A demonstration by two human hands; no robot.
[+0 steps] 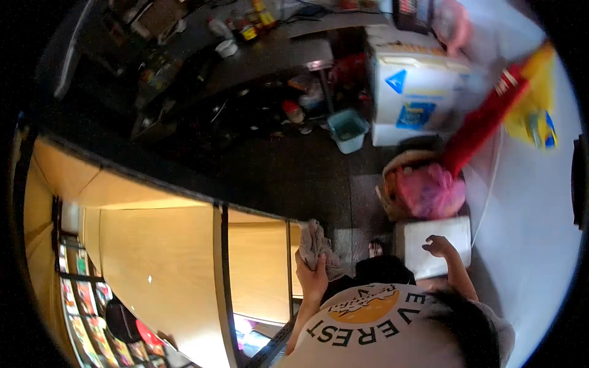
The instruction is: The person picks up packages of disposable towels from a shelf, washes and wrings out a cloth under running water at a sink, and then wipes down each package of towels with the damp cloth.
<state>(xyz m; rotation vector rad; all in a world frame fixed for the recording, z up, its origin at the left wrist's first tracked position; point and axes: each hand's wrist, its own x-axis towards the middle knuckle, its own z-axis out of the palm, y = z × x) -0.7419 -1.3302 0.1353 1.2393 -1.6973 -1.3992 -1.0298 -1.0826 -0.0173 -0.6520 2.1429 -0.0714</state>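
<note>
My left hand is closed around a crumpled greyish cloth. The cloth sits at the end of the dark frame that borders the tan panels; whether it touches the frame I cannot tell. My right hand hangs over a white box on the floor. Its fingers are slightly bent and apart, with nothing in them.
A pink plastic bag fills a round bin beyond the white box. Behind stand a large white carton and a pale blue bucket. A yellow bag hangs at the right wall. Bottles stand on a dark counter.
</note>
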